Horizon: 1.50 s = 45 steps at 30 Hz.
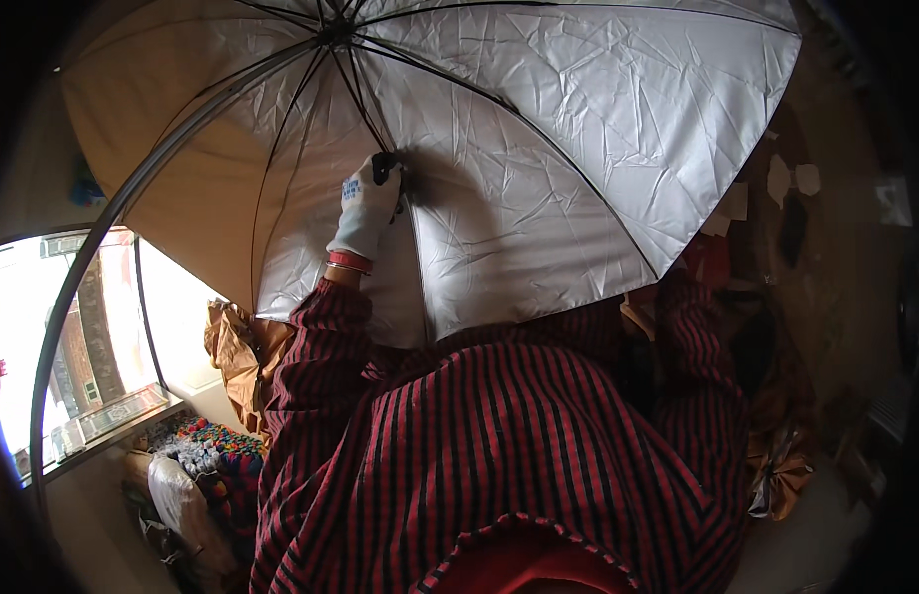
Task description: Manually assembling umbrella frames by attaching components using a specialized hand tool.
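Note:
An opened umbrella (598, 119), its silver lining facing me, fills the upper part of the head view. Dark ribs spread from the hub (336, 35), and a long dark shaft (93, 233) bends away to the lower left. My left hand (364, 203), in a white glove with black fingertips, is closed on one rib of the umbrella below the hub. A red band circles that wrist. On the right, my striped sleeve (699, 346) runs up behind the canopy's lower edge, and the canopy hides my right hand.
A bright window (93, 337) with a sill is at the left. Crumpled brown wrapping (240, 361) lies near my left elbow, above a multicoloured knotted textile (217, 445) and a white plastic bag (177, 500). Another brown bundle (781, 485) is at lower right.

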Available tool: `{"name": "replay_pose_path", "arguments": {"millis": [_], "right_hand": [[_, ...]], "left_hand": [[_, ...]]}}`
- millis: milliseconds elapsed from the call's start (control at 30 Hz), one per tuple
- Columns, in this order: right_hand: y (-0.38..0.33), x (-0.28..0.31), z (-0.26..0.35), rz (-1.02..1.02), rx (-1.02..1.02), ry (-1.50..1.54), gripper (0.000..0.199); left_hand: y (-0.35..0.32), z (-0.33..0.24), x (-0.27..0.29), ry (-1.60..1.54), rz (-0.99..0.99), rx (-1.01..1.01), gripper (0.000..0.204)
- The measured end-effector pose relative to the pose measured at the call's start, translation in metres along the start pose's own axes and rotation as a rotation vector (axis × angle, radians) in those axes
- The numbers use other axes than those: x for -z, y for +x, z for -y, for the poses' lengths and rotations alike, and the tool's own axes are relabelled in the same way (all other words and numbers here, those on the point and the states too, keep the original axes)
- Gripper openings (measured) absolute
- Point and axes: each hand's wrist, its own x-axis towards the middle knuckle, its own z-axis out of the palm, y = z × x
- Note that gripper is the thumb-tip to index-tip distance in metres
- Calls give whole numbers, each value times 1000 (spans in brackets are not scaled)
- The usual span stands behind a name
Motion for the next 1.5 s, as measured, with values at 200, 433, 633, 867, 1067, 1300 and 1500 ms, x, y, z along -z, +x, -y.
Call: {"name": "replay_pose_path", "arguments": {"millis": [200, 433, 633, 867, 1067, 1300, 1500], "right_hand": [[42, 41, 140, -184, 192, 444, 33], [4, 88, 336, -528, 1049, -216, 29], [-144, -64, 347, 616, -29, 911, 29], [-208, -158, 290, 921, -435, 986, 19], [-222, -151, 296, 884, -401, 886, 15], [-217, -136, 301, 966, -459, 865, 15], [-207, -142, 286, 1013, -437, 870, 14]], "left_hand": [[7, -24, 29, 73, 64, 14, 30], [36, -29, 38, 54, -11, 6, 28], [48, -22, 35, -110, 106, 153, 23], [47, -33, 38, -49, 212, 135, 20], [47, -38, 41, -91, 251, 198, 17], [52, -39, 39, -42, 286, 181, 17], [61, -26, 36, -81, 306, 161, 17]]}}
